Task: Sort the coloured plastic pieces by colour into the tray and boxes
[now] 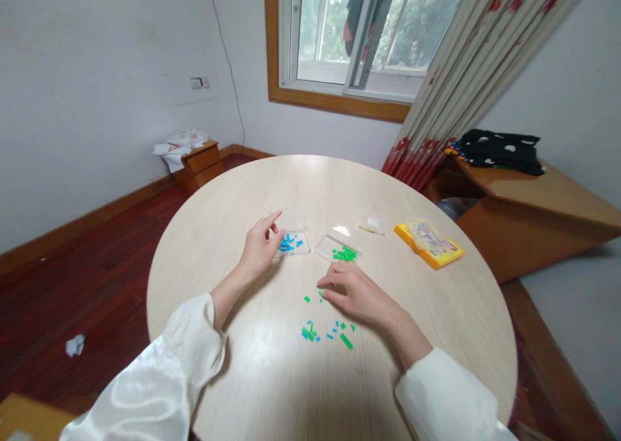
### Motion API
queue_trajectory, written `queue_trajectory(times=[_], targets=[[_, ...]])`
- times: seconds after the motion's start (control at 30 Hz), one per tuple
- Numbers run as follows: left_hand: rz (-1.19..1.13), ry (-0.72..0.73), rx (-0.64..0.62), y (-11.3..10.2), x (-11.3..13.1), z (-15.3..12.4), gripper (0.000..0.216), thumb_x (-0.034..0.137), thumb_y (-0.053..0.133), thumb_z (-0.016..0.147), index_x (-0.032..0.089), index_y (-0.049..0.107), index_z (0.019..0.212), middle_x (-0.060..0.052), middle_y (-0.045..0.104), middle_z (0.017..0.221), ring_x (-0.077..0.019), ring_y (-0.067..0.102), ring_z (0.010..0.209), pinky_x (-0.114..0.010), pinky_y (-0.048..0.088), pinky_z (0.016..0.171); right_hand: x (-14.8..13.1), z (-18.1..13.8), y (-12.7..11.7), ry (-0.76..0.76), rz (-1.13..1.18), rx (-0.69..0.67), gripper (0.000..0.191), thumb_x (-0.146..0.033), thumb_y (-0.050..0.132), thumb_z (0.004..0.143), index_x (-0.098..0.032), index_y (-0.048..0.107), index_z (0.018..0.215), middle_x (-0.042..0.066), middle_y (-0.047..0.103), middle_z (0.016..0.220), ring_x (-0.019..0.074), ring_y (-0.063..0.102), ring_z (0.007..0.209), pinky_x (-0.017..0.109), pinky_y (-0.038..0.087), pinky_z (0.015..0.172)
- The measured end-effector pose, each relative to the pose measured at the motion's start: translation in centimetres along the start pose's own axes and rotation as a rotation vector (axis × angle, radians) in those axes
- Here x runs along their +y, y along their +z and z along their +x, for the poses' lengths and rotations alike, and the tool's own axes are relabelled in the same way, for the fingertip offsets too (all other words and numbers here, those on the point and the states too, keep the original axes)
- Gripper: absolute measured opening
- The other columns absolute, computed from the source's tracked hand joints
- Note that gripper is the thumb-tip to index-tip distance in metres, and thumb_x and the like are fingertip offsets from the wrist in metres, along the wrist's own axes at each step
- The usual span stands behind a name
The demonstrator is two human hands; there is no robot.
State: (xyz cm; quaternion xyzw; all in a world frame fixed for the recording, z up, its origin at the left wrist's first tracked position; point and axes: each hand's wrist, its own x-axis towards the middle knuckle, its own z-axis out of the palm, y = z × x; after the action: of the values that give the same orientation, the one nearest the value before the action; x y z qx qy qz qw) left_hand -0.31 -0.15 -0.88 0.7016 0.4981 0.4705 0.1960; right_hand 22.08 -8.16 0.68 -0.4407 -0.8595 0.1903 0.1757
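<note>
A round light-wood table (272, 389) carries small plastic pieces. My left hand (259, 247) hovers at a clear tray of blue pieces (292, 243), thumb and forefinger pinched together beside the tray; what they hold is too small to see. My right hand (352, 291) rests on the table just below a clear tray of green pieces (338, 251), fingers curled and pointing left toward two loose green bits (313, 297). A scatter of mixed blue and green pieces (328, 333) lies nearer me, under my right wrist.
A small clear box (372, 224) and a yellow box under a plastic bag (429, 242) sit at the table's right. A wooden bench with dark clothes (499, 150) stands right, a small drawer unit (200, 163) by the far wall, and crumpled paper (75, 344) on the floor.
</note>
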Motion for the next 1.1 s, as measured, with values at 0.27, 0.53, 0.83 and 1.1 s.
queue_trajectory(times=[0.27,0.53,0.83,1.1], targets=[[-0.062,0.026,-0.096,0.2,1.3,-0.8,0.025,0.026,0.051,0.081,0.012,0.065,0.097,-0.001,0.060,0.071,-0.0112,0.047,0.061,-0.023,0.039,0.059,0.5,0.0,0.7,-0.040,0.015,-0.081,0.015,-0.018,0.063,0.081,-0.021,0.071,0.093,0.006,0.065,0.087,0.0193,0.057,0.090,0.038,0.038,0.086],[-0.107,0.061,-0.233,0.6,1.3,-1.1,0.023,0.027,0.049,0.082,0.013,0.066,0.091,-0.001,0.061,0.067,-0.0103,0.047,0.058,-0.022,0.037,0.056,0.4,0.3,1.0,-0.050,0.048,-0.073,0.014,-0.013,0.058,0.083,-0.019,0.070,0.078,0.003,0.067,0.080,0.0173,0.057,0.083,0.035,0.037,0.082],[-0.052,0.117,-0.391,0.7,1.6,-1.6,0.023,0.024,0.048,0.084,0.012,0.066,0.092,-0.001,0.059,0.063,-0.0105,0.046,0.055,-0.024,0.036,0.057,0.1,0.4,1.2,-0.050,0.042,-0.047,0.016,-0.012,0.055,0.083,-0.018,0.066,0.075,0.003,0.067,0.077,0.0163,0.059,0.078,0.033,0.040,0.078],[0.022,0.144,-0.579,0.5,2.1,-1.6,0.021,0.020,0.046,0.084,0.013,0.066,0.087,-0.004,0.064,0.072,-0.0115,0.050,0.060,-0.025,0.038,0.060,1.4,0.3,0.2,-0.005,-0.009,0.577,0.012,-0.018,0.054,0.085,-0.021,0.065,0.081,0.004,0.065,0.082,0.0194,0.058,0.084,0.036,0.043,0.077]])
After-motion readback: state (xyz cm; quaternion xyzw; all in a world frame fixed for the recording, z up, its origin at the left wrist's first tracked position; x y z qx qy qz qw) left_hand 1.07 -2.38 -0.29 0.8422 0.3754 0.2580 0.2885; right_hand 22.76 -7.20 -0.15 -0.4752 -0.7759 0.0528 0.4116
